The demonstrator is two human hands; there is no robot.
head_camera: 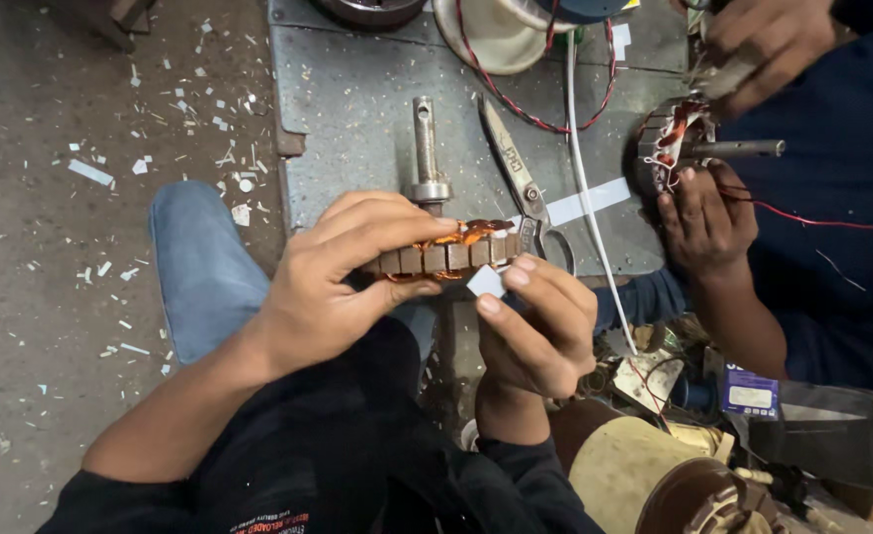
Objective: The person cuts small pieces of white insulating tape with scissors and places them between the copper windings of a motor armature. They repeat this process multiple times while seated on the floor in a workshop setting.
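Wound armature (446, 255) at centre, clamped in left hand (343, 277) fingers. White slip (485, 281) pinched at its slots by right hand (535, 321). Beyond, scissors (516, 173) on steel plate (357, 109); a co-worker's hand (703, 218) gripping a second armature (669, 143).

The armature (446, 255) consists of dull grey laminated steel segments wound with glossy copper-coloured wire, and a small slip of matt white paper (485, 281) sits against it. The bench (357, 109) is a scuffed, speckled grey metal plate carrying scissors (518, 178) of worn bare steel and a smooth metal shaft (426, 148). The floor (51, 247) is rough matt concrete littered with white paper scraps.
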